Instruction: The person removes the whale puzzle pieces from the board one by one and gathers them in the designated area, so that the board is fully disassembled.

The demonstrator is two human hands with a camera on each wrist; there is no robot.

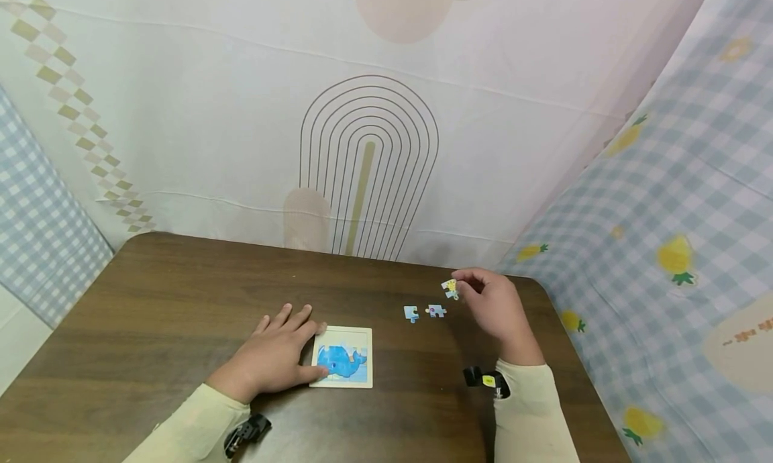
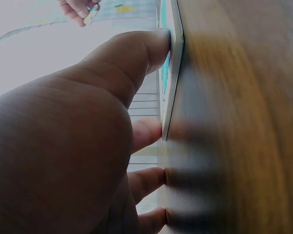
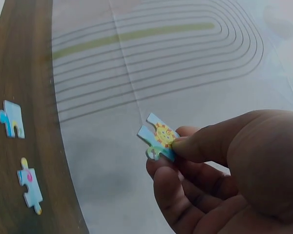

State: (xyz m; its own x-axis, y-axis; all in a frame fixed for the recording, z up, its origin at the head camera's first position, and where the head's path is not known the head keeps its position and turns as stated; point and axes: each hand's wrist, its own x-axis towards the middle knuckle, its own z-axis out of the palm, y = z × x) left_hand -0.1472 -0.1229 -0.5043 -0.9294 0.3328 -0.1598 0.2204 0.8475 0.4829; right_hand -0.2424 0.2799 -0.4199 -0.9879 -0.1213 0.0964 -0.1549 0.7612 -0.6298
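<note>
Between thumb and fingers, my right hand (image 1: 496, 306) pinches a jigsaw puzzle piece (image 3: 159, 138) with a yellow sun on it, held above the table. Two loose puzzle pieces lie on the table to the left of that hand: a pale blue corner piece (image 1: 411, 313) and a piece with a pink spot (image 1: 435, 311). My left hand (image 1: 272, 352) is spread out, its thumb and index finger touching the left side of a square framed puzzle (image 1: 342, 357) that shows a blue whale. Its other fingertips rest on the table.
The brown wooden table (image 1: 181, 295) has rounded far corners. A white patterned cloth (image 1: 229, 127) hangs behind it, and a checked cloth with pineapples (image 1: 676, 262) hangs along the right side. Dark wrist devices (image 1: 247, 433) sit at both sleeves.
</note>
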